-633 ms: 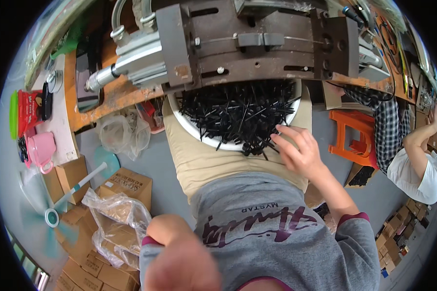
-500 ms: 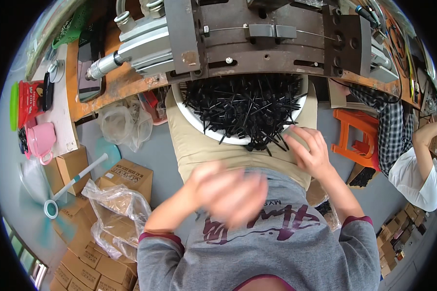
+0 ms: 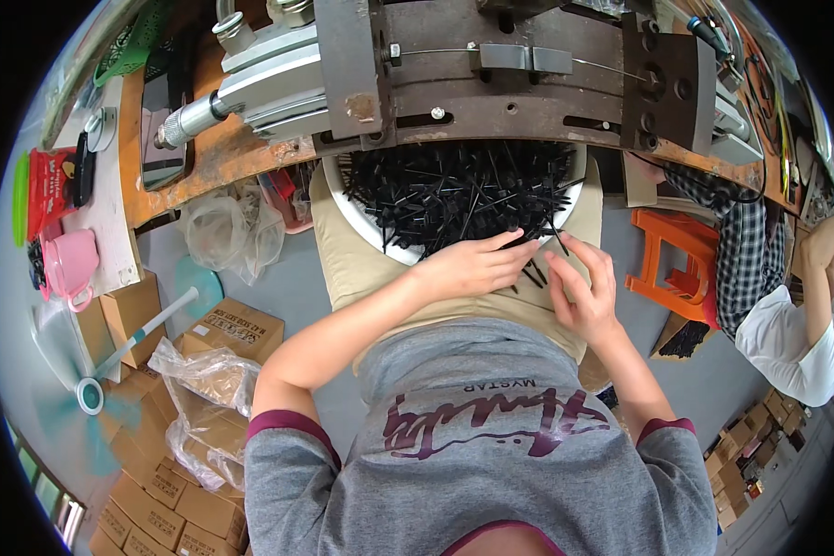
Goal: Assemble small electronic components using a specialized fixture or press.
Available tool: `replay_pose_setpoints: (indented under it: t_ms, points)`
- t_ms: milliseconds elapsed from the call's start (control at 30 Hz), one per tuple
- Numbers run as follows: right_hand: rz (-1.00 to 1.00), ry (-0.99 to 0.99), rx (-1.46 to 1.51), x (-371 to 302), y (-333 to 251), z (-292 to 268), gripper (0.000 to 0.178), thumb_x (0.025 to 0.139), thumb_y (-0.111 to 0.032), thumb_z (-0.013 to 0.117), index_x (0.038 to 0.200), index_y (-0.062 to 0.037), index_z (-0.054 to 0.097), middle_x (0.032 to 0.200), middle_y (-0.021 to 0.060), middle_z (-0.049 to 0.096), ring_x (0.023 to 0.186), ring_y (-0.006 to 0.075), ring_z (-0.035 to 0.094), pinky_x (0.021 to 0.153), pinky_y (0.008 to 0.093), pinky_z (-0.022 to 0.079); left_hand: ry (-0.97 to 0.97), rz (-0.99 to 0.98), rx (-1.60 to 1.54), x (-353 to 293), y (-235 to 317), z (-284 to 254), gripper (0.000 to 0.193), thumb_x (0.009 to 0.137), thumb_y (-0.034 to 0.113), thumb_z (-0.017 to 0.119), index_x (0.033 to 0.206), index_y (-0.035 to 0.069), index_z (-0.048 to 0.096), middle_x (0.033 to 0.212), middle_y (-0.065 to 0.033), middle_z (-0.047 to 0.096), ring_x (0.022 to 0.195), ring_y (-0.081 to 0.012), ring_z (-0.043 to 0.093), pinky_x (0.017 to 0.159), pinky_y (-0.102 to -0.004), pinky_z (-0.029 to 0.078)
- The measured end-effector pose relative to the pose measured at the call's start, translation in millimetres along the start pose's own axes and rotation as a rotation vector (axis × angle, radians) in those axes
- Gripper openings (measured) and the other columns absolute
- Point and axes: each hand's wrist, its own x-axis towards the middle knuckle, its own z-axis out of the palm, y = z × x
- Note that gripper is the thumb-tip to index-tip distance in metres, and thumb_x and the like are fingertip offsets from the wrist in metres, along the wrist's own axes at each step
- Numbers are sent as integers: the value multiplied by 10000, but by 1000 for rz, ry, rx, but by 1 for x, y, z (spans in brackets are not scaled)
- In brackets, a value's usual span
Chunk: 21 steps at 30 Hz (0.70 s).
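A white round basin (image 3: 363, 222) heaped with thin black stick-like plastic parts (image 3: 454, 190) rests on my lap. My left hand (image 3: 477, 267) reaches over the basin's near rim at the heap's edge, fingers stretched to the right and thumb apart. Its fingertips lie among the parts, and I see nothing clearly gripped. Close by on the right, my right hand (image 3: 586, 289) has its fingers bent, with a slim dark stick (image 3: 561, 243) between thumb and index finger. A few more black sticks (image 3: 534, 273) poke out over the rim below the left fingers.
A dark metal machine fixture (image 3: 510, 102) with a silver cylinder (image 3: 273, 93) spans the bench edge above the basin. On the left stand a fan (image 3: 90, 396) and cardboard boxes (image 3: 236, 334). An orange stool (image 3: 667, 269) and another person in a white shirt (image 3: 788, 347) are on the right.
My left hand, blurred before my belly earlier, has moved up and right to the basin's near rim. The right hand stays beside the rim, dropping slightly.
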Motion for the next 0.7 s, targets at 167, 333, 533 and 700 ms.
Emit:
replay_pose_setpoints:
  t_ms: [167,333,533,700]
  points:
    - [27,2,-12,-4,0,1,464,696,41,713,1149,-61,701,1283,151,610,1036,314,626,855,389,501,-41,-28,211,0,-28,-18,187,839,174,607,1009,99,631,1309,-43,616,1387,-234,461,1216,-441,303]
    - [12,-14,21,-5,-8,6,489,696,39,708,1173,-69,695,1286,153,603,1040,317,618,874,397,500,-31,-80,216,1,-58,-35,251,804,235,643,1036,142,627,1326,-26,598,1378,-231,468,1194,-439,337]
    - [36,-30,48,-6,-15,10,502,695,35,710,1186,-66,687,1287,153,597,1047,322,616,888,408,501,-52,-223,82,3,-77,-48,469,671,323,749,1083,140,622,1316,-31,595,1373,-253,459,1171,-443,359]
    - [23,-49,73,-5,-19,13,492,693,31,709,1175,-59,684,1287,150,595,1049,327,615,892,413,500,-24,-414,30,4,-84,-49,464,759,387,733,1139,134,649,1315,-43,602,1278,-280,524,1071,-441,414]
